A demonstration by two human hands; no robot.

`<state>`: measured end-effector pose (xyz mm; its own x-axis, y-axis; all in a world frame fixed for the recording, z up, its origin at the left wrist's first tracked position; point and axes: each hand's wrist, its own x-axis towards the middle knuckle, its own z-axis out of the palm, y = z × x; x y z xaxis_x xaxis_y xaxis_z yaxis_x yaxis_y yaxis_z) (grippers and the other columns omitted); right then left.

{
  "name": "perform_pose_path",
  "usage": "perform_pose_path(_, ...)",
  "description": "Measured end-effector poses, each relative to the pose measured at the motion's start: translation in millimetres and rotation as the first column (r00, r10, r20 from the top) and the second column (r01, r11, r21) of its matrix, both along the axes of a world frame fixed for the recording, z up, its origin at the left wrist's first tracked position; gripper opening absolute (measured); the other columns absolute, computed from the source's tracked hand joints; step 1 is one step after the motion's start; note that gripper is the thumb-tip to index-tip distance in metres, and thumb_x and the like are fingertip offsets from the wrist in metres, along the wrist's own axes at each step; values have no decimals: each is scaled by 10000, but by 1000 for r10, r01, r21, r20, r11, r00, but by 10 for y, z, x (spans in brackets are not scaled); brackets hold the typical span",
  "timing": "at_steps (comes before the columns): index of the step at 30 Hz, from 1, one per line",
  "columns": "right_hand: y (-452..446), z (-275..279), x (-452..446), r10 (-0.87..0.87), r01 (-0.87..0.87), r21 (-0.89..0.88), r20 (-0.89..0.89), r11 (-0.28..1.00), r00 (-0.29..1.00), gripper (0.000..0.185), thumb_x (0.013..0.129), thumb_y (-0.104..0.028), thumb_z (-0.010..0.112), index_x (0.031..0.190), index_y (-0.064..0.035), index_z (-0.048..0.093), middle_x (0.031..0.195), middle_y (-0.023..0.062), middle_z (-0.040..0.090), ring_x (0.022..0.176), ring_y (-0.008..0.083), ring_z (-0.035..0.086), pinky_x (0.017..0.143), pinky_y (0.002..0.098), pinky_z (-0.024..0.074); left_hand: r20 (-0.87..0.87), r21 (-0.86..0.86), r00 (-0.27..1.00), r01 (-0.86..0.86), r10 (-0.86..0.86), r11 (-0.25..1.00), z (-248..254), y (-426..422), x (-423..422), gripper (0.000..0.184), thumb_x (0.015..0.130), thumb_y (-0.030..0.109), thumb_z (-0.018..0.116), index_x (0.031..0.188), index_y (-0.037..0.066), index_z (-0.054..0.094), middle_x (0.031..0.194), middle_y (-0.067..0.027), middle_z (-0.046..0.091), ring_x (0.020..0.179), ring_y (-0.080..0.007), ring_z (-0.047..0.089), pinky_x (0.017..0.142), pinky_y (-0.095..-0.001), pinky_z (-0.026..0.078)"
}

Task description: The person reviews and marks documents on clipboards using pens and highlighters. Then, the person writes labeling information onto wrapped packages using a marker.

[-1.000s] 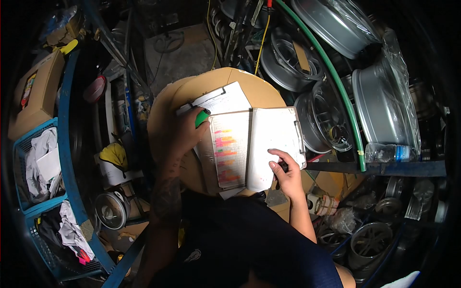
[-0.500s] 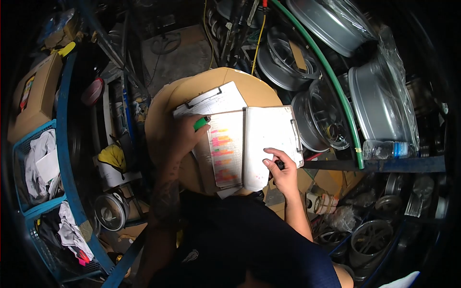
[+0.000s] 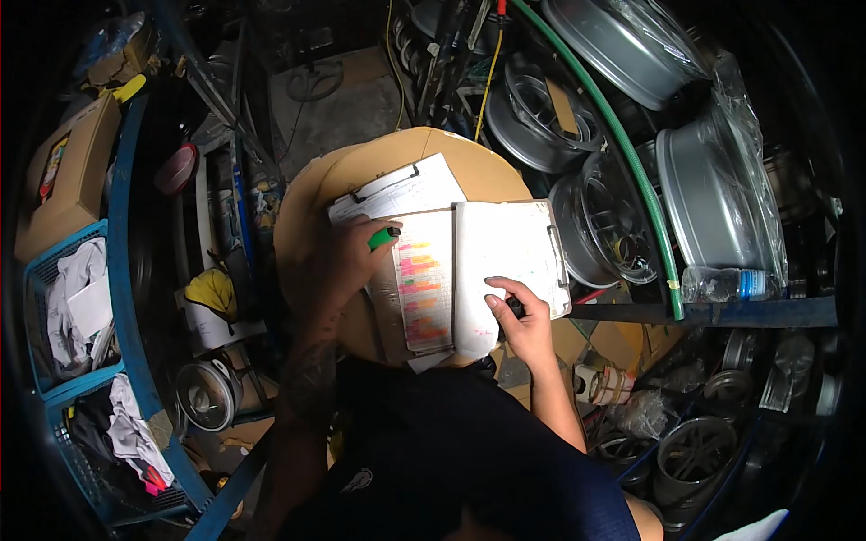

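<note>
My left hand point(image 3: 354, 257) is closed around a green highlighter point(image 3: 380, 239) with a black end, at the upper left of a highlighted sheet point(image 3: 424, 284). Rows of orange, pink and yellow marks run down that sheet. Its clipboard point(image 3: 557, 252) lies open, with the turned-over white pages point(image 3: 494, 257) curling on the right. My right hand point(image 3: 529, 326) rests by those pages, thumb and index finger at their surface, curled round a small black object point(image 3: 515, 307) that is partly hidden. Behind lies a second clipboard with papers point(image 3: 410, 191).
A round cardboard-topped surface point(image 3: 311, 194) carries the clipboards. Wheel rims point(image 3: 713, 194) stack on the right behind a green pole point(image 3: 631, 149), near a plastic bottle point(image 3: 735, 283). On the left, a blue rack holds a cardboard box point(image 3: 72, 176) and blue baskets point(image 3: 68, 388) of cloths.
My right hand has slid slightly left over the turned pages, and their folded edge has shifted a little left. My left hand stays near the same spot with the highlighter.
</note>
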<state>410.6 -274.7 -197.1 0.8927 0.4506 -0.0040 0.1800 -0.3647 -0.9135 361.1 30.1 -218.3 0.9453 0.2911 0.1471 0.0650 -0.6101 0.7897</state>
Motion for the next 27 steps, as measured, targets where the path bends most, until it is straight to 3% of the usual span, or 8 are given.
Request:
perform_pose_path(7, 61, 17, -8, 32, -32, -47, 0, 998, 999, 248, 955, -69, 749, 1202, -59, 735, 703, -27, 571, 626, 42, 443, 584, 225, 403, 111, -43, 993, -43, 47, 998, -105, -44, 12, 227, 904, 181, 770, 1090, 50, 768, 959, -141, 708, 910, -297, 709, 819, -361, 532)
perform_pose_path(10, 82, 94, -19, 50, -53, -79, -33, 995, 998, 247, 965, -68, 741, 1210, -39, 724, 785, -27, 613, 687, 43, 465, 631, 217, 419, 22, -52, 999, -30, 31, 998, -50, -37, 8, 233, 902, 173, 777, 1100, 50, 769, 958, -146, 708, 906, -294, 710, 809, -359, 533)
perform_pose_path(13, 97, 119, -24, 61, -64, -95, -33, 993, 998, 247, 966, -66, 737, 1211, -38, 722, 783, -20, 622, 681, 46, 472, 629, 220, 424, -2, 31, 1000, 1, -1, 1000, -57, -21, 15, 223, 900, 167, 778, 1098, 65, 773, 961, -124, 712, 901, -293, 709, 797, -353, 533)
perform_pose_path(22, 193, 133, -33, 110, -108, -35, 69, 994, 992, 249, 967, -66, 734, 1213, -36, 718, 744, -18, 609, 641, 49, 465, 592, 229, 411, 160, 202, 987, -9, -24, 979, 281, -224, -132, 261, 808, 74, 784, 1065, 98, 755, 965, -83, 715, 921, -287, 715, 776, -363, 569)
perform_pose_path(25, 260, 225, -97, 108, -102, -62, 99, 993, 989, 271, 942, -69, 758, 1206, -41, 704, 784, 34, 644, 670, 85, 530, 617, 253, 449, 196, 61, 980, 25, -36, 998, 397, -488, -99, 269, 812, 52, 765, 1073, 111, 730, 978, -102, 726, 918, -295, 724, 786, -372, 576)
perform_pose_path(26, 283, 293, -129, 100, -91, -104, 86, 991, 991, 287, 925, -71, 774, 1200, -44, 698, 835, 80, 687, 704, 117, 596, 647, 275, 491, 276, 2, 961, 26, -25, 1000, 274, -616, -71, 291, 830, 42, 745, 1110, 111, 707, 983, -130, 736, 909, -325, 734, 801, -400, 578)
perform_pose_path(27, 295, 324, -152, 91, -80, -144, 75, 986, 993, 304, 908, -73, 789, 1195, -48, 692, 886, 127, 730, 738, 149, 661, 677, 297, 533, 244, -68, 970, 38, -20, 997, 331, -745, -68, 299, 842, 42, 736, 1131, 106, 698, 988, -136, 739, 915, -335, 736, 806, -405, 577)
